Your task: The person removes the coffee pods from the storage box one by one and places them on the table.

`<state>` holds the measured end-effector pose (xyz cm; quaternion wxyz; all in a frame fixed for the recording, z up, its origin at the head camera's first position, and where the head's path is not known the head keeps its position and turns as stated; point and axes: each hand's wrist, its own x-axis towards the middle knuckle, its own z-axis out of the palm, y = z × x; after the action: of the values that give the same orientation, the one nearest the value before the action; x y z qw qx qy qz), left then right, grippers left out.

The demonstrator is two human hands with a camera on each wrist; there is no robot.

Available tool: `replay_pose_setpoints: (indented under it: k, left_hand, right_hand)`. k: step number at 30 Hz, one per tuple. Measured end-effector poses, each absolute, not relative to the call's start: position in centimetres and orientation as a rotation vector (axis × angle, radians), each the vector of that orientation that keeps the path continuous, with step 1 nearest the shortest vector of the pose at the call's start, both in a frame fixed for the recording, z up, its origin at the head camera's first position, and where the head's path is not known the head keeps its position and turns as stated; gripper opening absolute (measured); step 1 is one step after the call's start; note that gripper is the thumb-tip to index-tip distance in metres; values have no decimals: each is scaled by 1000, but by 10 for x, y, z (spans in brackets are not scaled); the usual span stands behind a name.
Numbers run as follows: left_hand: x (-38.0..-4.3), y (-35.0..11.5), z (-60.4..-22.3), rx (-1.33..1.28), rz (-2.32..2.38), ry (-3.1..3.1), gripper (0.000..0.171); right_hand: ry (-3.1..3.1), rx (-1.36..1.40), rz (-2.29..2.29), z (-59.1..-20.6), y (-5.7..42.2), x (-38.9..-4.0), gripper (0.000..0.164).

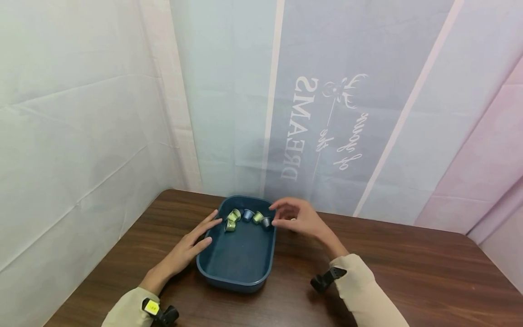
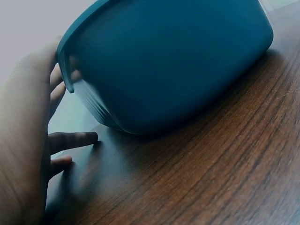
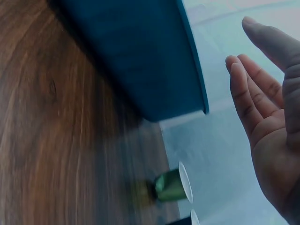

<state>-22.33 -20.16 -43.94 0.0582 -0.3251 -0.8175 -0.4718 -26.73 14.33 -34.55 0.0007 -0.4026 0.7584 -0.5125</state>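
Note:
A dark blue tray [image 1: 239, 284] stands on the table, with several coffee capsules near its far end: green ones [image 1: 230, 225], a blue one [image 1: 248, 215] and a dark grey-blue one [image 1: 266, 222]. My left hand [image 1: 185, 250] lies along the tray's left rim with fingers spread; in the left wrist view its lower fingers reach down beside the tray wall. Over the right rim, near the dark capsule, hovers my right hand [image 1: 302, 219]. Its thumb and fingers are apart, nothing between them in the right wrist view.
Outside the tray, a green capsule [image 3: 171, 186] stands on the brown wooden table [image 3: 56, 154] below my right hand, with part of a dark capsule [image 3: 185, 221] beside it. A printed curtain [image 1: 229, 113] hangs behind the table's far edge.

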Motion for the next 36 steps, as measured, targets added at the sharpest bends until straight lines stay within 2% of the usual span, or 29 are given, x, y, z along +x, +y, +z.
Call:
replay_pose_setpoints:
  k: [10,17,36]
  left_hand:
    - [-223,-202,-439,-983,-1429,-2485,51]
    - [-222,-199,-439,-984,-1442,-2476,49]
    - [-224,-200,-440,-976,-1425,-2472,49]
  right_hand:
    - [2285,-1302,-1544,-346,113,-269,31]
    - [2290,-1363,-1419,-373,103,-288,34]
    - [2366,-1458,-1091,-373,67,-302,41]
